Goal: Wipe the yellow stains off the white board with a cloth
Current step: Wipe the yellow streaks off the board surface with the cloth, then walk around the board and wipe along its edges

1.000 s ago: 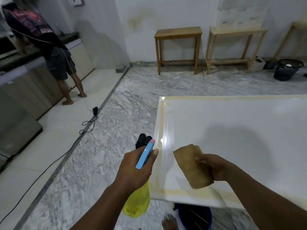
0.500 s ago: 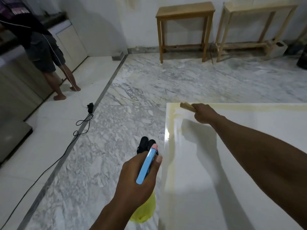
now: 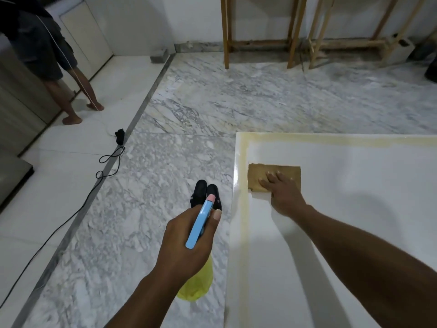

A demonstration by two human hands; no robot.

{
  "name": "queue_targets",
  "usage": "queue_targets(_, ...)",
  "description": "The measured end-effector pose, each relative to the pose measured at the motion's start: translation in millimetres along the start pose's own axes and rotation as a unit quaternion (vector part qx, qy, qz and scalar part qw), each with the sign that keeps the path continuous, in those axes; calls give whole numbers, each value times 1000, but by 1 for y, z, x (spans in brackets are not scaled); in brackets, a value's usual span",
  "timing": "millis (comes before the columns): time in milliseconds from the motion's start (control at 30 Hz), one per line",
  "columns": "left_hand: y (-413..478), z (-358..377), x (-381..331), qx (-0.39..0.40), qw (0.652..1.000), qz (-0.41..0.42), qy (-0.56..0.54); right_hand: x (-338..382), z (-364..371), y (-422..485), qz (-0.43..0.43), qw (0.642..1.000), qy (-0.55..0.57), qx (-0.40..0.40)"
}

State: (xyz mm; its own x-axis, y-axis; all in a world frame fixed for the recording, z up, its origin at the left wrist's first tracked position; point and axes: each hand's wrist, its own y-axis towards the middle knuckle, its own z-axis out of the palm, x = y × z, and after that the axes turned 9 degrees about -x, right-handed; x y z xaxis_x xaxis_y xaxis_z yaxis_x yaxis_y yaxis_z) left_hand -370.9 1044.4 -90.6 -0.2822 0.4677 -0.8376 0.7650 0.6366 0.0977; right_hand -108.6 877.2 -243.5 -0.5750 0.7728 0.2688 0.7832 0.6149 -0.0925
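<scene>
A white board [image 3: 354, 209] fills the lower right, with a yellow stain band [image 3: 331, 140] along its far edge and another down its left edge. A brown cloth [image 3: 262, 172] lies flat near the board's far left corner. My right hand [image 3: 282, 192] presses down on the cloth with fingers spread. To the left of the board, my left hand [image 3: 186, 242] grips a spray bottle [image 3: 199, 223] with a blue trigger head, pink nozzle and yellow body.
A pair of black shoes [image 3: 205, 194] sits on the marble floor beside the board. A black cable [image 3: 104, 166] runs across the floor at left. A person [image 3: 47, 55] stands at the far left. Wooden tables [image 3: 260, 31] stand against the back wall.
My right hand has drawn the cloth back from the board's far edge toward me, and the cloth now lies spread flat. The left hand still holds the spray bottle.
</scene>
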Motion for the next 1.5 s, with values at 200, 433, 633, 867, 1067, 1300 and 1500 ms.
queue_targets(200, -44, -18, -15, 12, 999, 33, 2, 16, 26, -128, -18, 998, 32, -57)
queue_targets(433, -153, -69, -15, 46, 999, 28, 3, 60, 50, -296, -2, 997, 28, -69)
queue_targets(633, -205, -120, -18, 80, 997, 7, 5, 89, -13, -357, 101, 976, 182, 71)
queue_targets(867, -170, -131, -28, 164, 982, 68, 58, 112, -122, -355, 281, 584, 758, 75)
queue_targets(1067, -115, -99, -56, 249, 958, 120, 81, 141, -119, -311, 257, 361, 896, 13)
queue_targets(1300, -47, -69, -76, 286, 906, 231, 210, 143, -151, -246, 262, 384, 884, 42)
queue_targets(1500, -15, -50, -71, 309, 878, 221, 290, 130, -161, -217, 317, 391, 864, 12)
